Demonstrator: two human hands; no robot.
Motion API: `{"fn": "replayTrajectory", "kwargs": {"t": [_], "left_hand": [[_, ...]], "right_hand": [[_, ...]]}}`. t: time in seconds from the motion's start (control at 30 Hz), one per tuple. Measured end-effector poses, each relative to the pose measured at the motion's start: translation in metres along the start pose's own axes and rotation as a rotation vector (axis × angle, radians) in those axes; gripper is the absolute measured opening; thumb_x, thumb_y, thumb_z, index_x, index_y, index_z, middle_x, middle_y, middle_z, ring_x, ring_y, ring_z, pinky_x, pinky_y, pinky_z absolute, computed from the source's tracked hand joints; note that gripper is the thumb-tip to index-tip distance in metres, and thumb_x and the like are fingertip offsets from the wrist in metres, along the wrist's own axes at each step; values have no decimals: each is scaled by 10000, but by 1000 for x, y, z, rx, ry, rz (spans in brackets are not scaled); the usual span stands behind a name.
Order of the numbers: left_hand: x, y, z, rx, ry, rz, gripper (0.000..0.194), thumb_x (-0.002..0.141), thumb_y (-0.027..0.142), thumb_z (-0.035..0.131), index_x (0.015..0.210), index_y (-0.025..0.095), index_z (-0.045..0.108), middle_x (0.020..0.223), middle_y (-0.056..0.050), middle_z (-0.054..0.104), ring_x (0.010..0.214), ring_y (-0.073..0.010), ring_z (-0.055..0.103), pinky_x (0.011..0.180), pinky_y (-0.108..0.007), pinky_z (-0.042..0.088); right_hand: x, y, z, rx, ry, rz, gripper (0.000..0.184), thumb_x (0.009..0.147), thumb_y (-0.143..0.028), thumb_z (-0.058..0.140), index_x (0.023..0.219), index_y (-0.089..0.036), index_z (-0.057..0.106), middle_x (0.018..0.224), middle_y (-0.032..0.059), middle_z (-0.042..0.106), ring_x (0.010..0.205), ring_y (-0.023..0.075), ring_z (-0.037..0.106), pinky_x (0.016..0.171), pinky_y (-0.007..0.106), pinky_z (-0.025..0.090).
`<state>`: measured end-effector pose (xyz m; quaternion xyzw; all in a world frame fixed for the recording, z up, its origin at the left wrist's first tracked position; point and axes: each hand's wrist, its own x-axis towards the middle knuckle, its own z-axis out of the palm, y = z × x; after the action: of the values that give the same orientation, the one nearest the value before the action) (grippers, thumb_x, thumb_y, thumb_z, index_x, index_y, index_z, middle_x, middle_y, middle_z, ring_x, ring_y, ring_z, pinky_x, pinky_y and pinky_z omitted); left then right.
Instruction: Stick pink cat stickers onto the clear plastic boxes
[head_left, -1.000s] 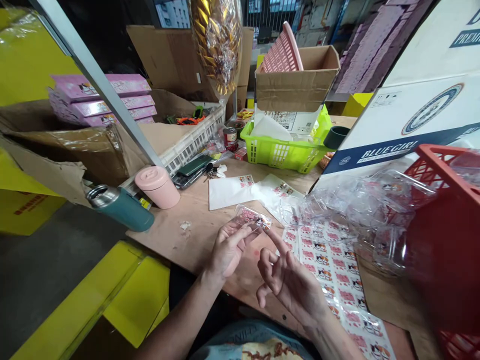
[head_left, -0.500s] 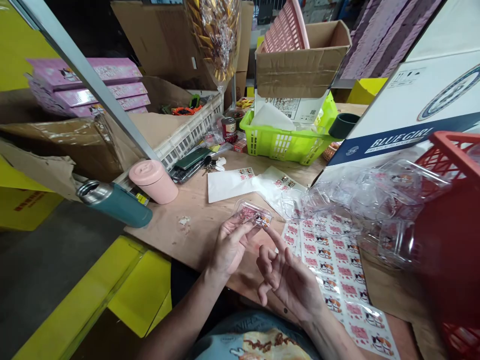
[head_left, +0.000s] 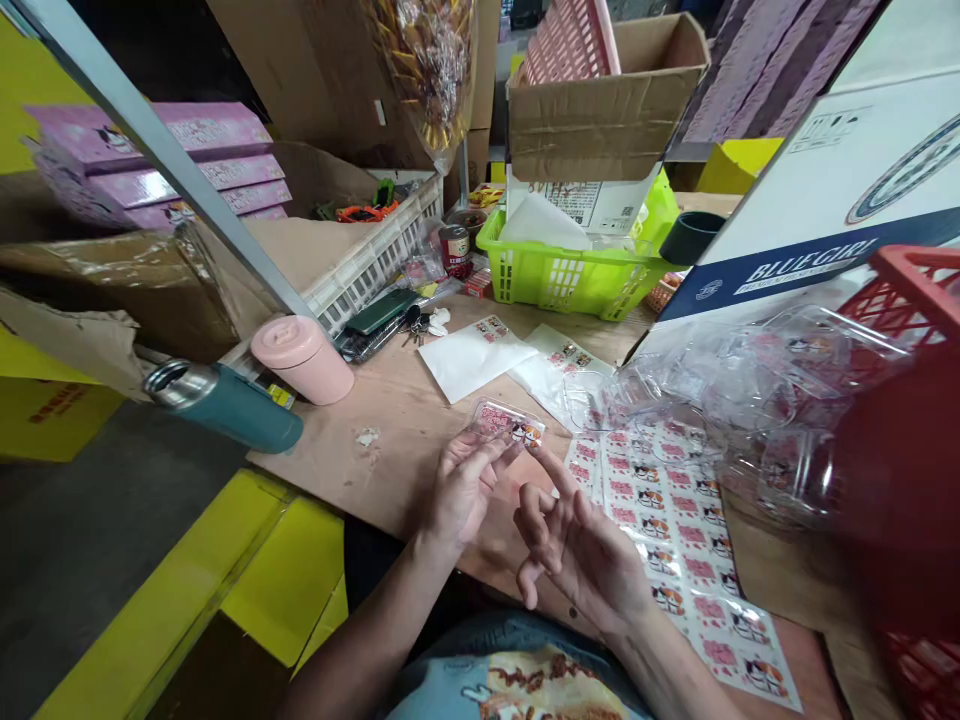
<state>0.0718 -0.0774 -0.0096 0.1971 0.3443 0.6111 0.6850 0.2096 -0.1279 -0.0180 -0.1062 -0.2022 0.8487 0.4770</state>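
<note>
A small clear plastic box (head_left: 499,418) with a pink-lettered cat sticker across it sits tilted in my left hand (head_left: 466,482), thumb and fingers gripping its near side. My right hand (head_left: 577,545) is palm up at the box's right, its index fingertip at the sticker's right end. The other right fingers are loosely bent and apart, with nothing between them. Beside and under the right forearm lies a sheet of cat stickers (head_left: 694,545). Clear plastic boxes (head_left: 780,400) are heaped at the right, partly over the sheet's far end.
White backing paper (head_left: 476,360) lies beyond the box. A pink cup (head_left: 301,360) and a teal flask (head_left: 225,405) stand at the left edge. Farther back are a lime-green basket (head_left: 570,280) and a white crate (head_left: 375,265). A red basket (head_left: 900,400) closes off the right side.
The white backing paper has shifted and turned on the table. My view has moved slightly. Both hands and the small box keep nearly the same pose, the right index finger still at the sticker's end.
</note>
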Motion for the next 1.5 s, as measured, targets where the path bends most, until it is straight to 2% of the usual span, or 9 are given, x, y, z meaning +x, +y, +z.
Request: {"fn": "replayTrajectory", "kwargs": {"t": [0.2, 0.37, 0.6, 1.03, 1.17, 1.33, 1.5], "left_hand": [[-1, -3, 1, -31, -32, -14, 101, 709, 102, 770, 803, 132, 745, 924, -58, 773, 942, -171, 707, 959, -318, 516], [1, -5, -2, -58, -3, 9, 97, 709, 89, 772, 785, 142, 743, 854, -28, 758, 906, -153, 706, 931, -302, 529], [2, -6, -5, -16, -48, 15, 128, 746, 107, 743, 869, 140, 758, 982, -52, 767, 958, -158, 698, 952, -296, 523], [2, -7, -8, -5, -47, 44, 101, 757, 101, 739, 844, 145, 764, 963, -52, 776, 955, -167, 712, 991, -328, 515], [1, -8, -9, 19, -46, 58, 125, 767, 97, 726, 874, 148, 765, 978, -49, 772, 954, -158, 707, 976, -309, 519], [0, -8, -8, 20, -46, 62, 107, 759, 91, 728, 844, 149, 759, 966, -46, 770, 969, -160, 707, 974, -295, 520], [0, -6, -5, -22, 4, 40, 124, 811, 232, 726, 890, 140, 752, 1022, -86, 769, 1003, -206, 709, 944, -343, 545]], "right_hand": [[3, 2, -5, 13, 3, -3, 537, 977, -385, 530, 1490, -372, 372, 828, -9, 570, 543, 74, 429, 533, 333, 619], [3, 3, -7, 36, 40, 14, 538, 991, -374, 490, 1506, -379, 333, 806, -12, 558, 540, 80, 422, 522, 327, 618], [5, 3, -13, 56, 74, 30, 543, 994, -363, 473, 1512, -378, 310, 812, -9, 563, 533, 79, 421, 515, 326, 617], [7, 2, -1, -54, 159, -2, 512, 944, -363, 572, 1434, -288, 445, 746, -24, 551, 514, 82, 416, 505, 327, 597], [7, 4, 2, -162, 218, -40, 537, 923, -348, 618, 1428, -261, 458, 726, -26, 549, 524, 93, 444, 506, 327, 592], [6, 8, 3, -447, 278, -110, 619, 933, -337, 627, 1496, -250, 386, 698, -40, 541, 522, 109, 511, 538, 303, 572], [6, 10, -2, -774, 322, -168, 650, 951, -411, 585, 1530, -239, 346, 684, -40, 518, 555, 120, 525, 530, 248, 490]]}}
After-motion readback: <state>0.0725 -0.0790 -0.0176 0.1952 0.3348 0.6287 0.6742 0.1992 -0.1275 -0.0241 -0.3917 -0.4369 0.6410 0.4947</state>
